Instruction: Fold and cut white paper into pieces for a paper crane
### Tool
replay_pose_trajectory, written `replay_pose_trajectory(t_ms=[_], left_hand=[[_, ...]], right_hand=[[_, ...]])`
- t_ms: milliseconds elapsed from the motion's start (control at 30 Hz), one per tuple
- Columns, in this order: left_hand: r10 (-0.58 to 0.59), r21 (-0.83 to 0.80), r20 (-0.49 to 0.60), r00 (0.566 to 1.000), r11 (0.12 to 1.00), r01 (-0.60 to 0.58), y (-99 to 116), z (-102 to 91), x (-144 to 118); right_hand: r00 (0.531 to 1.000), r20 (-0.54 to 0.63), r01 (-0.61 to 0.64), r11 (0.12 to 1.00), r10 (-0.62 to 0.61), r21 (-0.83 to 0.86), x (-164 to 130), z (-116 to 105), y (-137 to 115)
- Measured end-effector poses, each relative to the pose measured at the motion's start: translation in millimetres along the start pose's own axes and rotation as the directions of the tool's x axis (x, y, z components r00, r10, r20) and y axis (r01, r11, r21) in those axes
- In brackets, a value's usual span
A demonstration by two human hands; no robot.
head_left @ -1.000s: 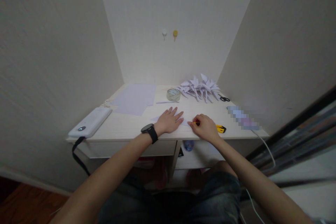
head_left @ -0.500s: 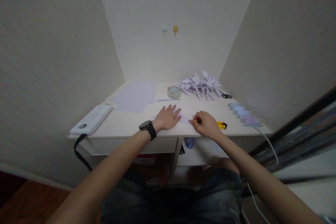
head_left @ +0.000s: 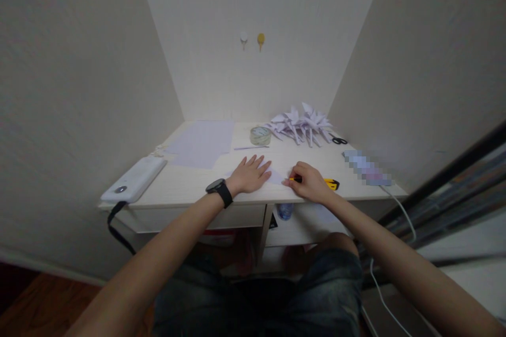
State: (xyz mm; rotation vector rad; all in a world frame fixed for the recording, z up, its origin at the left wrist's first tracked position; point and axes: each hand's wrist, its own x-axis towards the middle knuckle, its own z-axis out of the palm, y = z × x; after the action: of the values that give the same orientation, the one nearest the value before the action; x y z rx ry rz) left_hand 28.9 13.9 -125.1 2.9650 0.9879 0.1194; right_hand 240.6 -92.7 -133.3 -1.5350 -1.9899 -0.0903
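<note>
My left hand (head_left: pixel 250 175), with a black watch on the wrist, lies flat on a folded white sheet of paper (head_left: pixel 275 178), fingers spread. The paper's pointed right corner reaches out toward my right hand (head_left: pixel 307 183). That hand is closed around a yellow and black utility knife (head_left: pixel 332 184), its thumb and fingertips at the paper's corner. One end of the knife shows between the fingers and the other beyond the wrist. The blade is too small to make out.
Loose paper sheets (head_left: pixel 201 142) lie at the back left. Behind the hands are a tape roll (head_left: pixel 260 136), a thin strip (head_left: pixel 251 148) and folded paper pieces (head_left: pixel 302 125). Scissors (head_left: pixel 339 140) and a blurred phone (head_left: pixel 366 167) sit right, a white device (head_left: pixel 134 179) left.
The view has shifted slightly. Both hands, the paper and the utility knife keep nearly the same places on the desk.
</note>
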Motion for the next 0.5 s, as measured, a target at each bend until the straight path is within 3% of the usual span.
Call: replay_pose_trajectory(t_ms=[500], left_hand=[[0.006, 0.012, -0.007, 1.000, 1.000, -0.006, -1.2, 1.7, 0.9]], right_hand=[[0.997, 0.013, 0.072, 0.995, -0.073, 0.074, -0.2, -4.8, 1.3]])
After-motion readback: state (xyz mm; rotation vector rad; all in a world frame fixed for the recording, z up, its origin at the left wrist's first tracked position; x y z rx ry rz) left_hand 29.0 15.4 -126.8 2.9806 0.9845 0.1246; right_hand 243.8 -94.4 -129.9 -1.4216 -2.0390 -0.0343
